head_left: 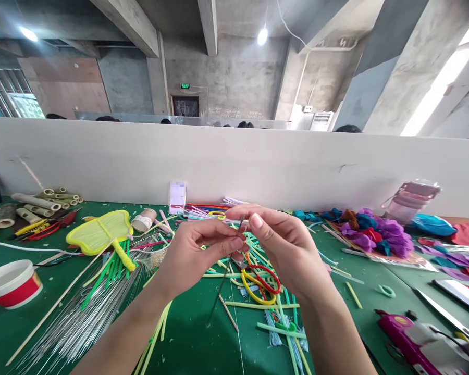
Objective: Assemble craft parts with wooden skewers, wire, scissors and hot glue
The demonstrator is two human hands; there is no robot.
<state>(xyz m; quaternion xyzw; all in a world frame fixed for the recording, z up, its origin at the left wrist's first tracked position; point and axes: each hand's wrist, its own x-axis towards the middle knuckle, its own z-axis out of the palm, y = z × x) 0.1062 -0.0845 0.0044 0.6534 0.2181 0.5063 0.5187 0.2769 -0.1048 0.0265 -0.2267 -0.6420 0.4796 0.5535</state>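
Note:
A thin dark wire-like stem (222,286) hangs slantwise over the green table, its lower end dangling free. My left hand (197,252) pinches it between thumb and fingers near its upper part. The fingers of my right hand (287,247) close round the top of the same stem, just above my left thumb. What exactly sits between the right fingertips is partly hidden. Below my hands lie scissors with red and yellow handles (260,285) and a tangle of coloured pipe cleaners (271,304).
At left are a yellow fan-shaped piece (101,232), a bundle of metal wires (86,307), a paper cup (13,291) and bamboo pieces (50,202). To the right are purple and red petals (391,234), a pink bottle (412,200) and a glue-gun-like magenta tool (400,333).

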